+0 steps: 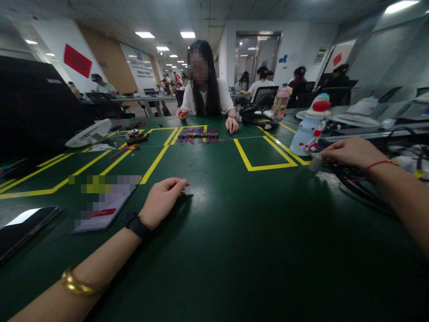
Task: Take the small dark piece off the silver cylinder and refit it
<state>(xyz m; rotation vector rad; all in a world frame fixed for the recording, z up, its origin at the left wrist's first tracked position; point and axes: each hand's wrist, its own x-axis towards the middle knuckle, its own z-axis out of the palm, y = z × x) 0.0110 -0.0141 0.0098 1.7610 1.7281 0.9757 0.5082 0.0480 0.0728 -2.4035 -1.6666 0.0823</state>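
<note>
My left hand (162,200) rests palm down on the dark green table (228,232), fingers loosely curled and holding nothing; a black band and a gold bangle are on that arm. My right hand (348,152) reaches to the right edge and grips a small white-grey cylinder (315,163) next to a bundle of black cables (355,183). A red string is on that wrist.
A card (103,203) and a dark phone (23,228) lie at left. A light blue bottle with a red cap (310,127) stands near my right hand. Across the table sits a person with a pile of red and blue wires (198,134). Yellow tape marks boxes (264,154).
</note>
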